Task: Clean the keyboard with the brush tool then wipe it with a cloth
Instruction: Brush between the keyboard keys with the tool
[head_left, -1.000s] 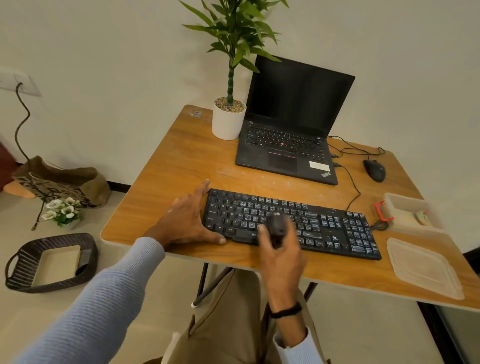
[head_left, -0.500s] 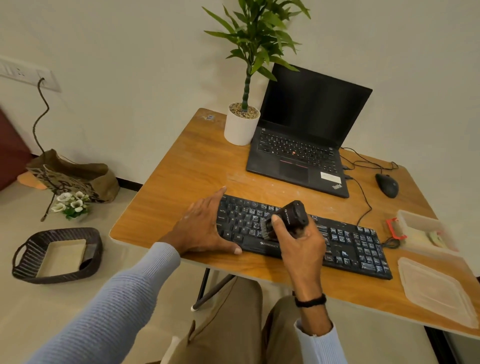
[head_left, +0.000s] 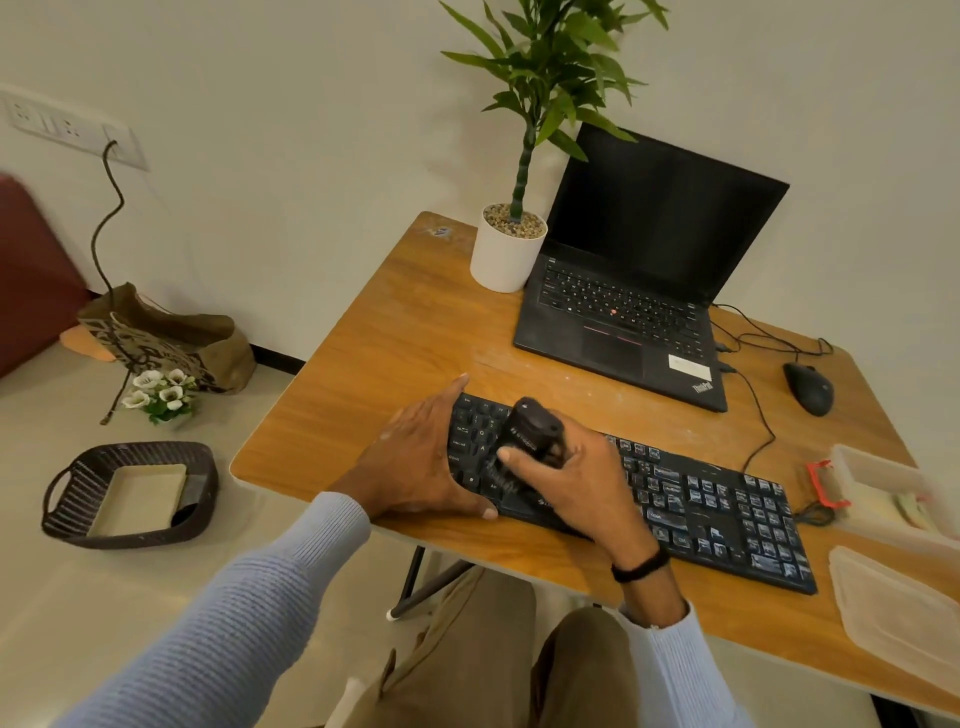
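1. Wooden table (head_left: 405, 332): carries all the work items; its near edge runs across the lower half of the view.
2. Laptop (head_left: 649, 249): stands open at the far side of the table with a dark screen.
3. Keyboard (head_left: 727, 509): black, full-size, lies flat along the near edge, in front of the laptop and apart from it. Its cable runs back toward the laptop's right side.
4. Potted plant (head_left: 506, 254): white pot, upright, just beside the laptop's left corner.
5. Dark woven basket (head_left: 78, 499): on the floor to the left of the table, holding a pale flat tray.
6. Clear plastic lid (head_left: 893, 608): lies flat at the right near corner of the table.
7. Clear plastic container (head_left: 878, 483): sits just behind the lid, with a red clip on its left end (contents cannot be made out).
8. Left hand (head_left: 421, 462): lies flat over the keyboard's left end, fingers straight, thumb along the near edge, pressing the board down and gripping nothing.
9. Right hand (head_left: 576, 483): fingers and thumb are curled firmly round the brush tool.
10. Brush tool (head_left: 530, 431): black, stubby, tilted, over the left part of the keyboard just beside the left hand. Its bristle end points down onto the keys.
11. Mouse (head_left: 809, 388): black, to the right of the laptop, well apart from both hands.
12. Black wristband (head_left: 640, 566): on the right wrist.
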